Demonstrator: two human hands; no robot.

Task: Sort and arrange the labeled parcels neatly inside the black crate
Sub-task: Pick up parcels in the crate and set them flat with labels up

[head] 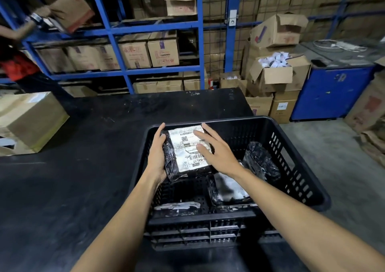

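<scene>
Two bare forearms reach forward from the bottom edge over the near wall of the black crate (300,163), which sits on a dark table top (62,188). Inside it, toward the far left corner, a labelled parcel (187,151) in black plastic wrap is held label-up, its white shipping label with barcodes facing the camera. On the parcel's left edge, the left hand (157,155) is wrapped around the wrap: the palm presses against the side, the thumb lies over the top left corner, and the other fingers curl underneath, out of sight. From the other side, the right hand (216,153) lies flat on top, its fingers (200,135) spread wide and resting on the right half of the label, with the thumb tip on the label's middle; it presses rather than grips, and nothing is closed inside it. Whether the parcel rests on the crate floor or is lifted slightly off it cannot be told. Below the right wrist a second parcel (229,186) lies on the crate floor, its label blurred. A third parcel (261,161), all black wrap, leans near the right wall. A fourth parcel (177,208) lies flat against the near wall on the left. On the table at far left stands a taped cardboard box (31,119), well apart from the crate.
</scene>
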